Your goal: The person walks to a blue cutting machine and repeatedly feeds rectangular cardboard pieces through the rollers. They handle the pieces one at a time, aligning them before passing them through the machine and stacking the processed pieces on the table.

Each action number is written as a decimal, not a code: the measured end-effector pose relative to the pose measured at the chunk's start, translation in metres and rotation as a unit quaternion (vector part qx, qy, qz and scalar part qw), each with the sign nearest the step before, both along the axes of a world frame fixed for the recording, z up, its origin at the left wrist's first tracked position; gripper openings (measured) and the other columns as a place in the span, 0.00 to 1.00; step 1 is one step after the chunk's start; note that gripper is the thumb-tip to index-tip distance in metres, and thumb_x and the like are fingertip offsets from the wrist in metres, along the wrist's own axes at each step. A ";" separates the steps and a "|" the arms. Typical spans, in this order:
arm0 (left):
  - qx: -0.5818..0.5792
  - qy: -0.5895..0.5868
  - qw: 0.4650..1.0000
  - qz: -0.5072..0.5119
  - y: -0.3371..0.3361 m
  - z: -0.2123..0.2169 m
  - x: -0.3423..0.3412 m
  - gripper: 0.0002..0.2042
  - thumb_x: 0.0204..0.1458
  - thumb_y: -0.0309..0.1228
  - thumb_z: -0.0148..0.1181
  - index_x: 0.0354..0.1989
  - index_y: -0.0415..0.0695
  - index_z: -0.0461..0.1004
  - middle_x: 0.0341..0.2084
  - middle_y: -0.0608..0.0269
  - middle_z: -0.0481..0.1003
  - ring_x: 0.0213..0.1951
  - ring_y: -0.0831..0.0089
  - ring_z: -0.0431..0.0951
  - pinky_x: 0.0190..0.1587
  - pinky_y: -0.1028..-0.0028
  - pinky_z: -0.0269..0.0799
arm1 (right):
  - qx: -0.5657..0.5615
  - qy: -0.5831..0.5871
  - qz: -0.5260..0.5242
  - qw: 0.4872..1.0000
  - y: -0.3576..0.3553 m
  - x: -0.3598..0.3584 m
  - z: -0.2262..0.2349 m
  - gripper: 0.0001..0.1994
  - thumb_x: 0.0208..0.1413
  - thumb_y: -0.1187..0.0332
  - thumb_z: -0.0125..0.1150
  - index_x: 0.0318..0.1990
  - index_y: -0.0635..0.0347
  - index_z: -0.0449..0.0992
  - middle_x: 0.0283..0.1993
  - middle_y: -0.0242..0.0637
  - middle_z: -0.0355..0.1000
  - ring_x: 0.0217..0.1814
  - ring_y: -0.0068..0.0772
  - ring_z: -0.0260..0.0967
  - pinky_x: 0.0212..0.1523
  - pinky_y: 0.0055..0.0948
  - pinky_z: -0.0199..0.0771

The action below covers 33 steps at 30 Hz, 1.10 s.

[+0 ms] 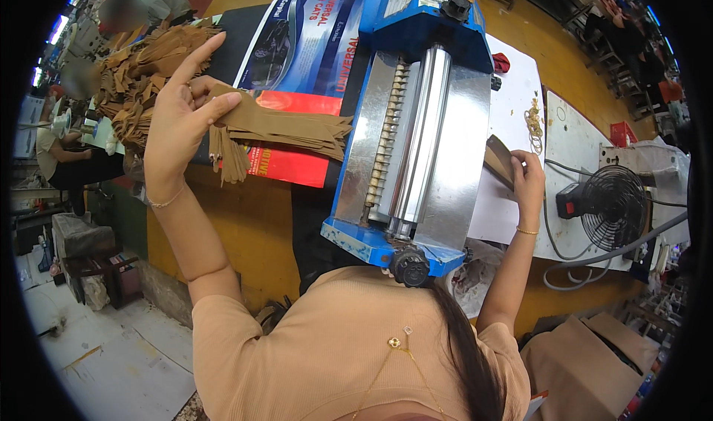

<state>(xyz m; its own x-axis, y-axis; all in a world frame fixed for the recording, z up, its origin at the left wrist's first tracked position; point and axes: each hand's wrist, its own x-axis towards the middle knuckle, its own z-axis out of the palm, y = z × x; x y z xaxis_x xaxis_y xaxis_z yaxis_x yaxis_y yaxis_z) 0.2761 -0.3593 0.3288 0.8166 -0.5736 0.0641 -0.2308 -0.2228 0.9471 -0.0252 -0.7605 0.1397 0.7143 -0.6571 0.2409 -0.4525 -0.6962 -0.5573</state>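
Note:
My left hand [178,124] pinches one end of a stack of thin brown strips [286,129] between thumb and curled fingers. Its index finger points up and away. The strips run right toward a blue-framed roller machine [375,246], and more of them hang below the hand. A shiny steel roller [425,138] and a ridged rod lie between the machine's sloping metal plates. On its right side, my right hand [529,179] is closed on a single brown strip [500,159], which slants up beside the right plate.
Heaped brown pieces [148,72] lie at far left. Under the strips is a printed blue and red sheet [297,49]. Rubber bands [535,124] rest on a white board at right. Farther right stands a black fan [613,205] with cables. Other people sit at the left.

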 end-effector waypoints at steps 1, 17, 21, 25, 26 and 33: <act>-0.008 0.007 1.000 0.010 0.003 -0.003 0.002 0.33 0.49 0.19 0.63 0.66 0.39 0.58 0.28 0.64 0.76 0.29 0.83 0.72 0.30 0.83 0.67 | 0.003 0.000 0.001 1.000 0.000 -0.001 0.000 0.04 0.58 0.73 0.58 0.38 0.63 0.76 0.34 0.39 0.72 0.34 0.37 0.71 0.34 0.30 0.69; 0.195 0.063 0.971 0.120 0.069 -0.190 0.104 0.35 0.48 0.18 0.60 0.68 0.49 0.58 0.34 0.62 0.79 0.33 0.77 0.77 0.31 0.79 0.73 | 0.037 -0.030 0.005 0.999 0.008 -0.002 0.027 0.06 0.59 0.74 0.57 0.41 0.64 0.76 0.34 0.34 0.74 0.32 0.20 0.68 0.34 0.22 0.67; 0.287 -0.107 0.947 0.095 0.067 -0.178 0.101 0.35 0.47 0.21 0.59 0.68 0.47 0.57 0.37 0.52 0.78 0.39 0.62 0.79 0.42 0.69 0.74 | 0.114 -0.045 0.055 0.991 0.019 0.001 0.054 0.06 0.59 0.74 0.57 0.41 0.66 0.76 0.33 0.31 0.74 0.33 0.17 0.68 0.34 0.19 0.68; 0.377 -0.195 0.896 0.129 0.051 -0.166 0.092 0.33 0.47 0.24 0.60 0.66 0.47 0.60 0.42 0.46 0.75 0.47 0.56 0.76 0.50 0.64 0.70 | 0.245 -0.013 0.122 0.962 0.025 0.005 0.079 0.06 0.57 0.74 0.59 0.39 0.67 0.77 0.31 0.30 0.74 0.32 0.16 0.68 0.32 0.19 0.69; 0.353 -0.204 0.904 0.130 0.043 -0.164 0.087 0.32 0.47 0.24 0.60 0.65 0.47 0.61 0.43 0.46 0.74 0.48 0.57 0.75 0.50 0.64 0.70 | 0.281 0.000 0.145 0.949 0.024 0.009 0.083 0.06 0.57 0.74 0.59 0.38 0.67 0.77 0.30 0.29 0.74 0.31 0.15 0.67 0.32 0.18 0.69; 0.102 0.103 0.988 -0.056 -0.048 -0.159 0.014 0.12 0.57 0.36 0.60 0.34 0.37 0.79 0.20 0.66 0.76 0.22 0.82 0.75 0.25 0.82 0.69 | 0.207 0.158 0.162 0.952 0.030 0.060 0.077 0.08 0.55 0.69 0.60 0.37 0.64 0.80 0.28 0.37 0.77 0.29 0.24 0.72 0.34 0.23 0.74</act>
<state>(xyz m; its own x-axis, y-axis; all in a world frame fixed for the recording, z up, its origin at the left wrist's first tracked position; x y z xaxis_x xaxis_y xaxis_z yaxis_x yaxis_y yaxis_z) 0.2897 -0.4077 0.1698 0.7310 -0.6447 -0.2238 -0.0716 -0.3985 0.9144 0.0346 -0.7302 0.2163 0.8891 -0.3820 -0.2520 -0.4426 -0.5779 -0.6856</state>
